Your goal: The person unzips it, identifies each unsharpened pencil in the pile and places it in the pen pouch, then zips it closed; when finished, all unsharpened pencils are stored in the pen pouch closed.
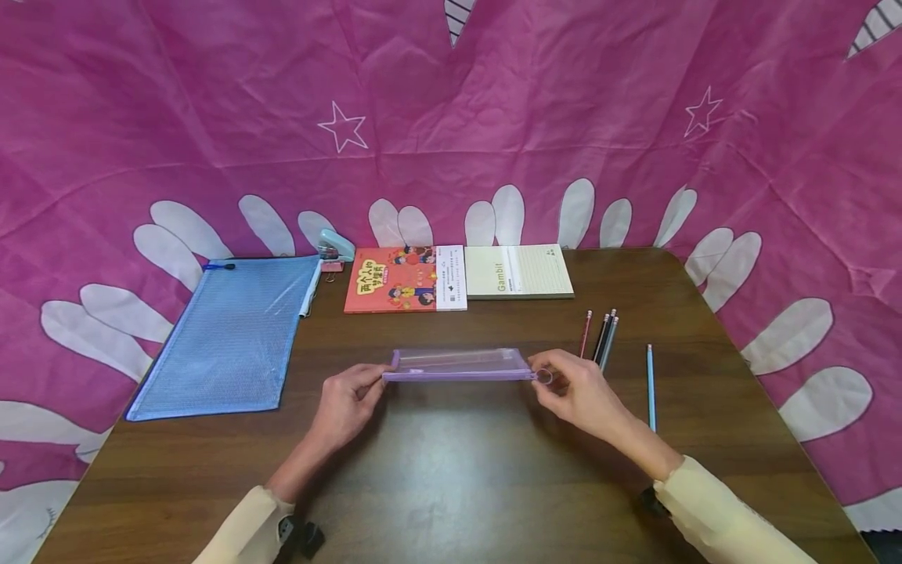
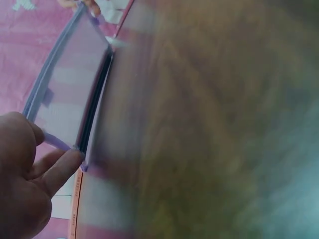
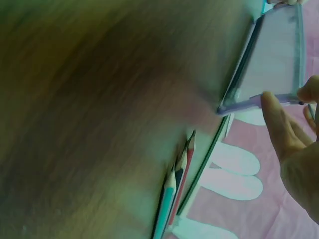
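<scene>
A clear pencil pouch (image 1: 461, 364) with a purple zipper edge is held up between both hands over the table. My left hand (image 1: 348, 406) pinches its left end between thumb and fingers. At the other end my right hand (image 1: 579, 390) grips the corner, beside a round zipper ring (image 1: 544, 377). Both wrist views show a dark strip along the pouch's lower edge, seen through the clear plastic (image 2: 70, 84). Just beyond the right hand lie several pencils (image 1: 606, 338), red, black and blue-grey, and a light blue pencil (image 1: 651, 384) lies apart to the right.
A blue mesh zip bag (image 1: 218, 345) lies flat at the left. Along the back are a light blue stapler (image 1: 338, 245), a pink binder clip (image 1: 331, 267), a red picture book (image 1: 391, 282) and a pale notebook (image 1: 517, 270). A pink cloth (image 1: 507, 102) hangs behind the table.
</scene>
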{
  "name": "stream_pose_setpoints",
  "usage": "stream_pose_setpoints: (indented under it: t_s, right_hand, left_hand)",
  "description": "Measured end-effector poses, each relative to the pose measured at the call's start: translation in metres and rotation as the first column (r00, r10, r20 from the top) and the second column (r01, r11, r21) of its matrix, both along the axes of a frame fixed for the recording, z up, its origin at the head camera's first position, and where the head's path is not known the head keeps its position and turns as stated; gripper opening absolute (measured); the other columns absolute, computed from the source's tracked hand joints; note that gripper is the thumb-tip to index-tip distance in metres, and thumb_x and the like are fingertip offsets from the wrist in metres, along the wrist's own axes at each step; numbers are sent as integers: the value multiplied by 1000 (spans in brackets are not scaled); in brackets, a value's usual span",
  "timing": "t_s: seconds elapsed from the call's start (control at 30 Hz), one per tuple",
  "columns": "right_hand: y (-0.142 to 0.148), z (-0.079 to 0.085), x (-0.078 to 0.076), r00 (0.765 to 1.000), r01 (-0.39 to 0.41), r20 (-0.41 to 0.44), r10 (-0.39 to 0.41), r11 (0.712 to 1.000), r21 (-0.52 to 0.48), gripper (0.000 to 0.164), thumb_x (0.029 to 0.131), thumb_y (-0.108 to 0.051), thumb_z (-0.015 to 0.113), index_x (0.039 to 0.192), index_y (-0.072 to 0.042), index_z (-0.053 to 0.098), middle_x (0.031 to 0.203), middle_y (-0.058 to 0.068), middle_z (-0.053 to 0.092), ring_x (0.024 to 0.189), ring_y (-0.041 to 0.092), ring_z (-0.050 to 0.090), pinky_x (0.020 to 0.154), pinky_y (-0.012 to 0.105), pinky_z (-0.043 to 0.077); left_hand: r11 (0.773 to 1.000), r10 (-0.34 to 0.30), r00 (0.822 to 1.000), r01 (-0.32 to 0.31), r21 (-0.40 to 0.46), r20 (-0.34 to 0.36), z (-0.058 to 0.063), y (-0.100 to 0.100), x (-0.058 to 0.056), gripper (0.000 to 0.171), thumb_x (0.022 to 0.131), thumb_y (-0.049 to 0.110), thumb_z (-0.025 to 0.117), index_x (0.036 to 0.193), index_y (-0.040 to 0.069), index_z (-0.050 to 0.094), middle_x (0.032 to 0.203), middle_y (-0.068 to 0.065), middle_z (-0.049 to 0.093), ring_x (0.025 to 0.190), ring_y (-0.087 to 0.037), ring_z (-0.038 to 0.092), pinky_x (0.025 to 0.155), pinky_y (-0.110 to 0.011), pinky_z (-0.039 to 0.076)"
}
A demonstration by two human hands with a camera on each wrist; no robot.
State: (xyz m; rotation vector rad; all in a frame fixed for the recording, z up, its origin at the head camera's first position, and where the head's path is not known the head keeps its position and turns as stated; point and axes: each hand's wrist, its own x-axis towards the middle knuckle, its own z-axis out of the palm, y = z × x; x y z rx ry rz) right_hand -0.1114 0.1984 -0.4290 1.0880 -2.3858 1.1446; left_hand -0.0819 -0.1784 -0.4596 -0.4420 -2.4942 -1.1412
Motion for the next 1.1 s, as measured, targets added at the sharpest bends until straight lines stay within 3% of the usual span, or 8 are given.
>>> stream_pose_setpoints:
  t_s: [0.1,0.2,0.4,0.5,0.6,0.73,0.83,1.1]
  right_hand:
    - [-1,1,3,993,40,114,-38,999,-13,34,75,11,77,102,-5,63,98,9,70,75,13,66,59,27,57]
    - [-1,3,6,961,68,270,-57,997,-29,35,78,11,76,106,-4,63,94,7,69,74,13,65,61,27,57]
    - [1,4,11,836,120,545,-67,991,-62,32,85,2,74,114,-1,61,99,12,68,82,19,68,67,26,56]
    - [2,2,11,772,154,633,-62,984,-91,29,90,0,69,117,4,60,102,16,67,85,23,69,74,26,56]
    - [2,0,10,735,194,674,-77,976,-100,29,92,-1,65,119,8,60,105,19,66,84,25,68,75,25,56]
    - [3,-3,5,712,223,692,-119,973,-62,32,91,-2,67,121,8,61,111,20,65,85,24,66,75,25,55]
    - [4,-4,2,703,207,698,-134,978,-21,34,90,-5,69,122,7,63,112,19,66,86,23,66,74,25,55]
    - [2,-5,-6,705,124,701,-102,992,20,39,88,-4,69,124,9,61,111,20,65,84,24,64,69,29,55]
  left_hand:
    - [1000,7,999,-7,-6,52,2,3,4,28,85,-5,74,111,5,77,104,-9,73,86,-19,69,75,-38,59]
    - [1000,12,995,-10,-18,96,4,5,7,31,85,-4,74,115,5,76,108,-11,72,92,-22,70,81,-43,57]
    - [1000,4,980,-7,13,200,4,9,10,39,82,-6,76,120,-2,70,114,-17,70,98,-28,70,82,-39,56]
    - [998,-23,962,8,55,274,5,9,12,42,82,-7,75,123,-4,68,115,-18,69,100,-28,69,81,-35,56]
    - [995,-62,937,30,99,343,6,8,12,45,82,-7,75,126,-4,65,117,-18,68,100,-27,69,81,-31,56]
    - [988,-106,902,48,148,419,8,8,13,50,81,-7,77,129,-4,63,119,-18,65,100,-26,69,80,-28,56]
    - [985,-116,890,48,163,440,8,9,12,51,80,-7,78,129,-4,63,118,-18,65,98,-25,69,79,-28,56]
    - [996,-78,927,54,76,366,4,13,9,45,79,-9,78,122,-5,67,116,-18,65,94,-24,69,76,-28,57]
